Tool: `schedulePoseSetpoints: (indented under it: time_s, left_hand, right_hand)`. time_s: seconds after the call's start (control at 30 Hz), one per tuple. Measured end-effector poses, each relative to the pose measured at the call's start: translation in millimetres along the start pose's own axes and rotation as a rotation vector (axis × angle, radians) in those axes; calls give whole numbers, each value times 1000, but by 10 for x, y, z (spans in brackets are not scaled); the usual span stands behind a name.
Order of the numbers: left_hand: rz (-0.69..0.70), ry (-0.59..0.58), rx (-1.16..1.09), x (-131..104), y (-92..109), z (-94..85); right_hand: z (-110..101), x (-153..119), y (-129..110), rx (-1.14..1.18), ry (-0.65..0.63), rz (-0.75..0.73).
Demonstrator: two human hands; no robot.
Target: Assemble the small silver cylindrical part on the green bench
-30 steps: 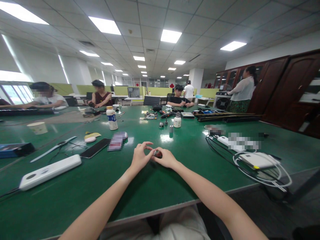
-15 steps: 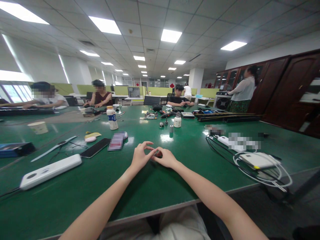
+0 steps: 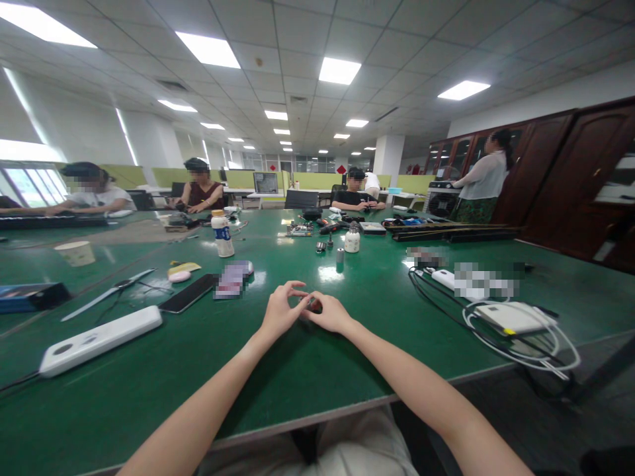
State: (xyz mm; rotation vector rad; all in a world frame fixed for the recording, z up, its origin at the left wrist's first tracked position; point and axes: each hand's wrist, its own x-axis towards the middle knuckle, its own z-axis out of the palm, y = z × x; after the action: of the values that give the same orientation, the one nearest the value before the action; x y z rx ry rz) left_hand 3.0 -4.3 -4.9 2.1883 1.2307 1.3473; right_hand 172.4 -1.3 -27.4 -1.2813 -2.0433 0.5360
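Observation:
Over the green table (image 3: 278, 410), my left hand (image 3: 279, 312) and my right hand (image 3: 328, 313) meet at the fingertips. Both are curled, thumbs and fingers pinched around a small dark, partly shiny object (image 3: 313, 305). Its kind cannot be made out, since the fingers cover most of it. Beyond my hands stand a small silver cylinder (image 3: 340, 259), a white bottle with a dark cap (image 3: 352, 239) and small metal parts (image 3: 321, 247).
On the left are a white power strip (image 3: 102, 340), a black phone (image 3: 190, 293), a drink bottle (image 3: 222, 235) and a paper cup (image 3: 75, 253). A white box with coiled cables (image 3: 516, 317) lies right. Across the table sits a person (image 3: 354, 195) holding something dark.
My hands stay in nearly the same place, with only a slight shift at the fingertips. At the far left side, a person in a dark red top has moved their hands.

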Motion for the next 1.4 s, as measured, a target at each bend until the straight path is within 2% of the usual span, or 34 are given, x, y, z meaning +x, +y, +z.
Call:
schedulePoseSetpoints:
  time_s: [1.23,1.4]
  left_hand:
    - [10,-14,-11,19,-5,2]
    - [3,25,80,30,12,-5]
  right_hand:
    - [-13,-8,-28,-2,9,-5]
    - [-19,-8,-37,-7,5,0]
